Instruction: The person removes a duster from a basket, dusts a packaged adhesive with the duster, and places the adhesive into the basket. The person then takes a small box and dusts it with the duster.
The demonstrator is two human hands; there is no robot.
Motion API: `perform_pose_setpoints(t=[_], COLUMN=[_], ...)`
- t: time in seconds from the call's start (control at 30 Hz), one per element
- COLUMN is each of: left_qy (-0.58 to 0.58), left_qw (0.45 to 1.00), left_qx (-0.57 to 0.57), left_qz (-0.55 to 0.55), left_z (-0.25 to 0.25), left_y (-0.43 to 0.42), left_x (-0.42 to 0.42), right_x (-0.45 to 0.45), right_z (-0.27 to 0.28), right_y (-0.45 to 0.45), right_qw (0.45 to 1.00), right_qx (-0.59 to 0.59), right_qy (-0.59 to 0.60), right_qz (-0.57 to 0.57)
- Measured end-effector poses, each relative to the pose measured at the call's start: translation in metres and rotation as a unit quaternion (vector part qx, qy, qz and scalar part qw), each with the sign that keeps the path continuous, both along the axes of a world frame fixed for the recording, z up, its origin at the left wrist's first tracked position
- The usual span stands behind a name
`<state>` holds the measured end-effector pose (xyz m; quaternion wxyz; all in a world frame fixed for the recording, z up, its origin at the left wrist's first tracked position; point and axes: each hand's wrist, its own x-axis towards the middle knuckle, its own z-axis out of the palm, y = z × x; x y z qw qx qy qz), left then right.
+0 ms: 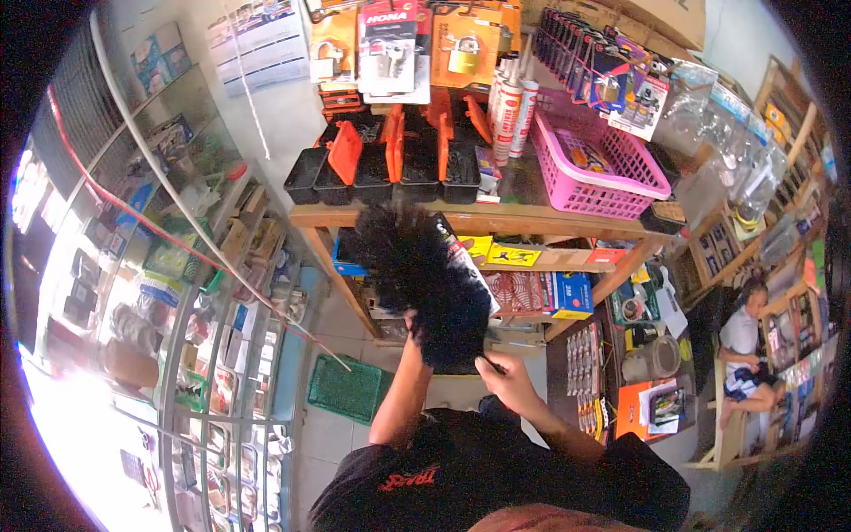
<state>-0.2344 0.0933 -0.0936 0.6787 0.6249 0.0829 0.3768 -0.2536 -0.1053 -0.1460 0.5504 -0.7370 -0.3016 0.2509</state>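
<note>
A black, fluffy duster [417,266] fills the space before my chest, its shaggy end reaching up toward the shelf. My right hand [503,372] is closed at its lower right corner, where a short dark piece shows by the thumb. Only the wrist and a bit of my left hand [411,326] come out at the duster's left edge; its fingers are hidden behind the black mass. Partly covered by the duster is a dark and white printed package [474,270] with lettering; whether my left hand touches it I cannot tell.
Black bins with orange lids [390,160], sealant tubes [511,115] and a pink basket [603,168] stand on the wooden shelf [523,220]. Padlock packs [465,53] hang above. Left are glass cabinets [177,328] and a green basket [347,390]. A person [745,346] sits at right.
</note>
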Motion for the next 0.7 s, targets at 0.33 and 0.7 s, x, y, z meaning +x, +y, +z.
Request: perform_pose_setpoints(t=[0.33,0.7], left_qy=[-0.219,-0.173], left_qw=[0.912,0.867], left_qx=[-0.323,-0.452], left_qz=[-0.122,-0.122], left_z=[0.028,0.003], left_y=[0.061,0.056], left_x=[-0.045,-0.054], right_x=[0.013,0.055], right_z=[-0.066,-0.051], right_y=[-0.045,-0.091], right_qw=[0.996,0.966], right_qx=[0.040,0.065], right_qy=[-0.080,-0.048], right_qz=[0.001,-0.245])
